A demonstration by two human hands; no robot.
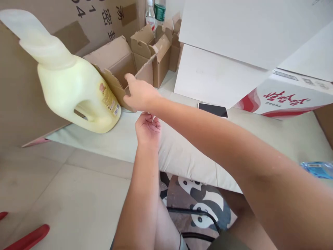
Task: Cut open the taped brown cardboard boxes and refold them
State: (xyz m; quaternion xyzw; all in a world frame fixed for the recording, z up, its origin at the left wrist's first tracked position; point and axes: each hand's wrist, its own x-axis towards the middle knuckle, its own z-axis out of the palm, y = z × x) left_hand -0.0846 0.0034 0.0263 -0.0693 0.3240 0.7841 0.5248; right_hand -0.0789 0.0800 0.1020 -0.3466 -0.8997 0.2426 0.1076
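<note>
My right hand point(142, 93) is at the near corner of an open cardboard box point(118, 55). The thumb reaches over the box's inside and the fingers bend against its outer wall, with the corner between them. Just below, my left hand point(148, 128) rests on the pale padded cover point(179, 152), palm turned up and fingers curled in. Whether anything small is in those fingers is hidden. To the left of the box leans a large pale yellow jug point(62, 83) with a handle and a label, touching the box.
Smaller cardboard boxes point(162, 52) and bottles point(159, 12) stand behind. White boxes point(213, 69) are stacked at right, a phone point(213, 110) lying before them. A red and white carton point(288, 93) and blue plastic pack point(317, 169) are farther right. Below is a panda-patterned mat point(179, 198).
</note>
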